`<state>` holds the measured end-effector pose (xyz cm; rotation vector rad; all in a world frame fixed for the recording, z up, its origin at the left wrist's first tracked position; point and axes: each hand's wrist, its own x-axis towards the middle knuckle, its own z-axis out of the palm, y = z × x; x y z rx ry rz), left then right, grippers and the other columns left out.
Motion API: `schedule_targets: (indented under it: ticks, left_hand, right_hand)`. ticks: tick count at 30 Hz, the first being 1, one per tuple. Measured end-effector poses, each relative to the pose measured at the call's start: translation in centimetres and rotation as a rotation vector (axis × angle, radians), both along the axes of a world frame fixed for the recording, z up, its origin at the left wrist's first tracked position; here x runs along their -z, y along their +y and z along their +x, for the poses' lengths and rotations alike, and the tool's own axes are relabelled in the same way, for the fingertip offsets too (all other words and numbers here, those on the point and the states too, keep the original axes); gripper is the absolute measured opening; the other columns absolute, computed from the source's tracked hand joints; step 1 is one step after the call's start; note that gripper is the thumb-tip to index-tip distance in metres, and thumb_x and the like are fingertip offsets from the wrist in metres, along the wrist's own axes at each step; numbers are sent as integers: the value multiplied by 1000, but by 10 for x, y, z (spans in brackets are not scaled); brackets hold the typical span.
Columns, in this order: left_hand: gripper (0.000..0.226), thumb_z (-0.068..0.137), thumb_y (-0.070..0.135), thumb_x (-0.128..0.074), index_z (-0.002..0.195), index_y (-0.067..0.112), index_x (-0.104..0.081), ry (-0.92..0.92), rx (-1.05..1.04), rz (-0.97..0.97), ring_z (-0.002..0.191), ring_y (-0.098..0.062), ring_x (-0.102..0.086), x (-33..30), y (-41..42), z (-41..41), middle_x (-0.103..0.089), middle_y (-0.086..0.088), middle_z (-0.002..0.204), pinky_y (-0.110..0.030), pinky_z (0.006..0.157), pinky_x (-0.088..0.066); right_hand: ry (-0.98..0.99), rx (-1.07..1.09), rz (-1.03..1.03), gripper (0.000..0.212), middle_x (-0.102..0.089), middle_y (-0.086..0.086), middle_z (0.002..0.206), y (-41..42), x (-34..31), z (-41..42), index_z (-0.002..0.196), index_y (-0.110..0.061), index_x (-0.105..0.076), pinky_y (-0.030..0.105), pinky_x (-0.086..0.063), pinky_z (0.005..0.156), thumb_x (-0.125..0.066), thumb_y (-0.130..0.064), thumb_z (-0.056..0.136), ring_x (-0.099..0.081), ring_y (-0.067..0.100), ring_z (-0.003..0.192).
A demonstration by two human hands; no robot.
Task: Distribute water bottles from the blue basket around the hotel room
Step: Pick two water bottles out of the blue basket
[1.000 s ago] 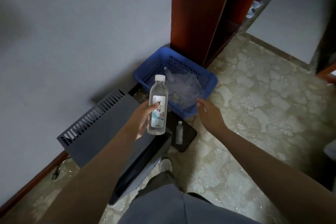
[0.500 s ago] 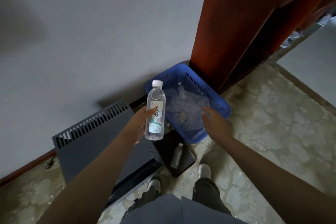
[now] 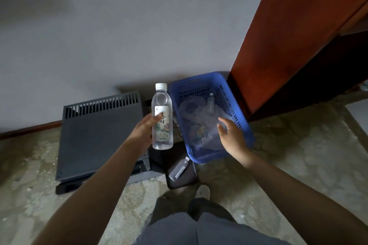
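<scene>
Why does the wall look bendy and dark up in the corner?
Head view: the wide-angle lens curves the wall and wooden cabinet; dim light leaves a soft shadow top left; the held bottle stays sharp, the basket contents look hazy.

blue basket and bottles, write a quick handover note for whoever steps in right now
Left hand: grips one upright labelled water bottle, held in the air beside the basket.
Right hand: open, holds nothing, fingers spread over the blue basket.
Basket sits on the floor by the wall; a small bottle and crumpled clear plastic lie in it. Another small bottle lies on a dark tray on the floor, outside the basket.
Done: one bottle taken out.
Left: pick from the basket, then place bottles around the room.
</scene>
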<state>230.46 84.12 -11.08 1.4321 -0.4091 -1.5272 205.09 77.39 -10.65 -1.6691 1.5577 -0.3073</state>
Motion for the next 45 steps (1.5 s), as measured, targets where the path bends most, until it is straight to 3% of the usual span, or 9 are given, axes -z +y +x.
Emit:
schedule_targets:
  ticks: [5, 9, 13, 16, 19, 28, 33, 38, 45]
  left_hand:
    - [11, 95, 24, -52, 95, 19, -62, -17, -19, -39, 66, -16, -70, -7, 15, -13, -72, 0, 76, -32, 61, -55]
    - [18, 94, 23, -54, 106, 12, -61, 20, 8, -70, 75, -21, -68, -3, 21, -22, -69, -6, 87, -34, 65, -57]
    - [28, 90, 23, -59, 115, 10, -59, 51, 23, -57, 83, -25, -66, -4, 19, -40, -66, -10, 97, -34, 69, -56]
    - [24, 89, 22, -61, 111, 12, -61, 74, 35, -50, 83, -25, -67, -8, 15, -56, -67, -11, 98, -34, 70, -56]
    - [18, 89, 22, -61, 105, 16, -64, 90, 37, -59, 83, -24, -68, -12, 13, -73, -69, -9, 95, -35, 70, -56]
    - [40, 87, 23, -61, 124, 6, -56, 67, -160, -17, 89, -29, -66, -5, -20, -141, -64, -15, 104, -35, 68, -57]
    - [30, 88, 23, -61, 117, 15, -64, 56, -329, 41, 80, -22, -71, 1, -47, -203, -70, -9, 95, -32, 59, -57]
    - [33, 85, 30, -62, 115, 16, -65, 24, -358, 51, 87, -26, -69, -3, -64, -232, -71, -7, 94, -38, 72, -56]
    - [23, 93, 20, -54, 112, 12, -63, 39, -396, 11, 71, -18, -72, -14, -86, -234, -72, -5, 81, -30, 56, -56]
  right_hand:
    - [6, -38, -13, 40, -45, 6, 145, -1, -6, -4, 138, -12, -44, 27, -32, 106, -41, -24, 99, -42, 21, 133]
    - [-20, 26, -42, 41, -45, 8, 144, 2, -15, -12, 138, -10, -44, 31, -33, 106, -41, -21, 99, -43, 23, 133]
    - [-7, 107, -121, 39, -50, 11, 140, -3, -24, -30, 135, -8, -49, 24, -33, 101, -43, -19, 98, -46, 23, 130]
    - [-3, 117, -160, 38, -51, 11, 139, -9, -30, -48, 134, -7, -49, 20, -31, 98, -43, -18, 98, -47, 23, 129]
    - [18, 111, -178, 37, -54, 13, 135, -19, -32, -66, 132, -5, -51, 27, -35, 100, -43, -16, 98, -49, 26, 126]
    - [-5, -123, -120, 39, -50, 15, 139, -90, -2, -109, 134, -3, -48, 29, -33, 104, -44, -16, 97, -45, 27, 130]
    - [-42, -226, -67, 39, -52, 15, 137, -142, 13, -149, 132, -3, -50, 32, -35, 104, -48, -15, 96, -48, 27, 128]
    - [-42, -262, -27, 39, -51, 14, 138, -177, 14, -173, 133, -3, -49, 33, -34, 107, -48, -15, 96, -46, 27, 129]
    - [-46, -301, 8, 40, -49, 14, 140, -207, 20, -170, 134, -3, -47, 36, -34, 108, -47, -17, 96, -44, 27, 131]
